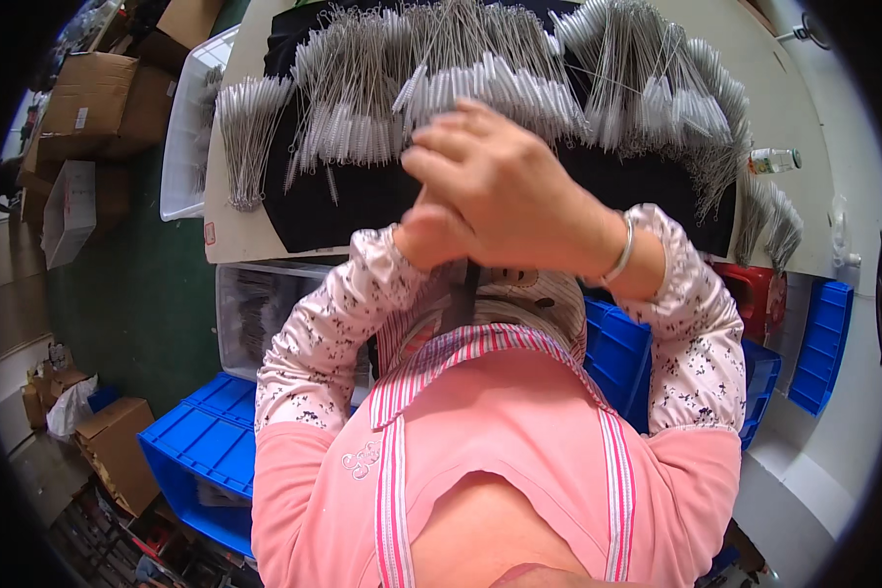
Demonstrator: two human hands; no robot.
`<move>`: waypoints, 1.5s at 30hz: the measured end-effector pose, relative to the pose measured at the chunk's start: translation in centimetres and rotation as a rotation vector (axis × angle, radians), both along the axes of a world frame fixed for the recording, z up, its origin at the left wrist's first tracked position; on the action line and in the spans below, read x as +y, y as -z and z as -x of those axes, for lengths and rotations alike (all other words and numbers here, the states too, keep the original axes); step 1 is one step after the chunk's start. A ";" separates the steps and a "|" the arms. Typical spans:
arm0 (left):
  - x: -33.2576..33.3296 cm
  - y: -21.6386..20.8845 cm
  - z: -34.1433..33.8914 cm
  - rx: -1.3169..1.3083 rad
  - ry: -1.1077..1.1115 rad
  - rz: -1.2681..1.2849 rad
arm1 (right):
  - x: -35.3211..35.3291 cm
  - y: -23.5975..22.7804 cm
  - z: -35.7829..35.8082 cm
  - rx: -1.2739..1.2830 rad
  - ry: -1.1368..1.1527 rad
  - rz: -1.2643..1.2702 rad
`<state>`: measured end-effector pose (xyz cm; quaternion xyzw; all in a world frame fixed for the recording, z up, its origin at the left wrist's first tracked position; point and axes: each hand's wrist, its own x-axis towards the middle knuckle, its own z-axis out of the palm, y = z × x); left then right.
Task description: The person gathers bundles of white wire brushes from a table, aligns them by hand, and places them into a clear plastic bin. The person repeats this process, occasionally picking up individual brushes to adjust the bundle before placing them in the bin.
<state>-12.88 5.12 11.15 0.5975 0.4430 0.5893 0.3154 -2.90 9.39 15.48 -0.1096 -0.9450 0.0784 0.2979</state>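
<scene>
My right hand [510,186], with a bangle at its wrist, lies across my left hand [429,233] above the near edge of the table. The two hands touch; motion smears the right fingers, and most of the left fingers are hidden behind them. No held thing shows between them. Just beyond lie piles of thin wire brushes [490,93] with white bristles and looped wire ends, spread on a black cloth [309,223]. More brushes form a bundle [253,137] at the left and a wide pile [657,108] at the right.
On the pale table [237,233], a small glass bottle [774,161] lies at the right. White plastic bins [178,167] stand left of and below the table. Blue crates [211,416] flank my body, a red container [762,294] sits right, and cardboard boxes [88,93] are stacked far left.
</scene>
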 end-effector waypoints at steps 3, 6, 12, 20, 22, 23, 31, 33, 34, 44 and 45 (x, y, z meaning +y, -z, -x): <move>-0.6 1.4 -0.1 0.074 0.070 -0.007 | -2.5 -0.6 -1.8 -0.029 0.033 0.052; -0.9 2.0 -0.1 0.121 0.152 0.022 | -1.7 -1.4 -2.8 -0.013 -0.041 0.260; -0.6 -2.8 2.9 -0.355 0.377 0.269 | -0.2 -0.3 -5.9 0.629 0.154 0.896; -4.1 -11.0 3.5 0.231 0.506 -0.262 | -3.9 1.4 -8.4 0.238 -0.240 2.152; -5.1 -11.5 2.0 0.628 0.517 -0.439 | -4.7 0.3 -6.5 0.337 -0.434 2.430; -5.8 -11.4 1.2 0.793 0.504 -0.485 | -4.9 -0.1 -5.8 0.382 -0.532 2.549; -7.3 -3.1 1.7 1.457 0.028 -0.922 | -5.0 0.7 -0.7 0.208 -0.297 2.296; -8.0 -3.0 2.7 1.497 0.057 -0.791 | -4.4 1.8 0.7 0.120 -0.177 2.146; -8.1 -3.7 3.0 1.509 0.081 -0.722 | -3.5 5.6 1.5 0.110 -0.138 2.160; -9.8 -1.3 6.0 -0.646 0.063 0.376 | -2.0 2.8 4.8 0.499 -0.360 1.958; -9.4 0.2 5.3 -0.590 0.023 0.379 | -2.6 2.7 5.1 0.462 -0.326 1.904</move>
